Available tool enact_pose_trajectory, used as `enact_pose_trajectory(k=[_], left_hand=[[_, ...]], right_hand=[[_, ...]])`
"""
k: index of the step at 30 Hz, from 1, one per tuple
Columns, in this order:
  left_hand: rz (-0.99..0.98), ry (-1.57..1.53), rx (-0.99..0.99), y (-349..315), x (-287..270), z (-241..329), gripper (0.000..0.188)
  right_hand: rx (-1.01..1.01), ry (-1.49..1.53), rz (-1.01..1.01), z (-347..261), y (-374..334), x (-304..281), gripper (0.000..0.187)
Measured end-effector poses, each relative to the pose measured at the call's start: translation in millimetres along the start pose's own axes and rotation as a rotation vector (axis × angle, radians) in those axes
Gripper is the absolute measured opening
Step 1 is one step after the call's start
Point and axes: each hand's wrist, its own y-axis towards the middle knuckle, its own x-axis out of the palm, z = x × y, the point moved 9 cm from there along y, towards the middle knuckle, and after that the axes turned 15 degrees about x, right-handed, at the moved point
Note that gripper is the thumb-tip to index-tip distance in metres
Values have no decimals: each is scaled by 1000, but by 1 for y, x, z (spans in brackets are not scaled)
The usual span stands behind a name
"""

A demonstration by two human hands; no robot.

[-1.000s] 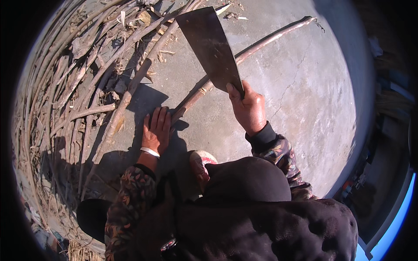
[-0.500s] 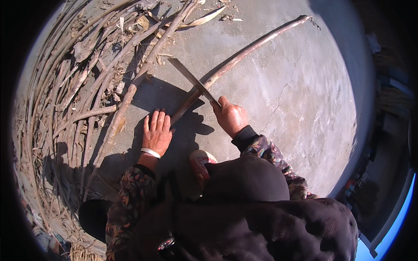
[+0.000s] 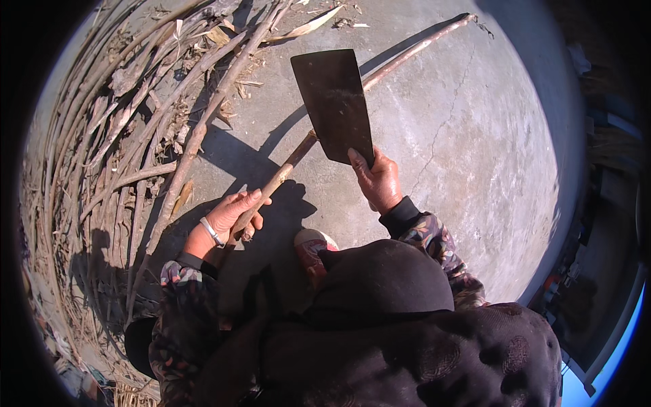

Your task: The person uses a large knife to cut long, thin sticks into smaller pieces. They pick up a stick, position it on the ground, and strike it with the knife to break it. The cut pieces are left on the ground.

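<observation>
My left hand [image 3: 234, 216] is closed around the near part of a long wooden stick [image 3: 288, 166], thumb along its side. The stick slants away up to the right; its far part [image 3: 420, 51] shows beyond the blade. The blade hides the middle, so I cannot tell whether the stick is one piece. In my right hand [image 3: 380, 180] is a broad, dark cleaver [image 3: 333, 102], gripped at its lower end, its flat face turned up over the stick. The handle is hidden by my fingers.
Left of me lies a large heap of dry branches [image 3: 102, 136], with one thick branch [image 3: 193, 142] along its near side. Wood chips and dry husks [image 3: 308, 24] are scattered near it. A red and white shoe [image 3: 314, 254] stands on the concrete floor [image 3: 468, 176] between my arms.
My left hand has gone from lying flat beside the stick to gripping and raising its near part. My right hand has turned the cleaver from edge-on to broadside and moved it slightly right.
</observation>
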Motion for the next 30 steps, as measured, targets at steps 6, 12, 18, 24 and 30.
enact_pose_trajectory(k=[6,12,18,24,30], left_hand=[[114,353,112,-8,-14,-1,39],[595,1110,697,-52,-5,56,31],[751,1211,751,-60,-3,63,32],[680,994,691,-39,-17,36,38],[856,1095,527,-56,-27,27,44]], right_hand=[[-46,25,61,-6,-8,-8,19],[23,46,65,0,-19,-25,21],[137,101,74,14,-22,-37,20],[457,446,-39,63,-38,-25,26],[615,550,15,118,-46,-3,28]])
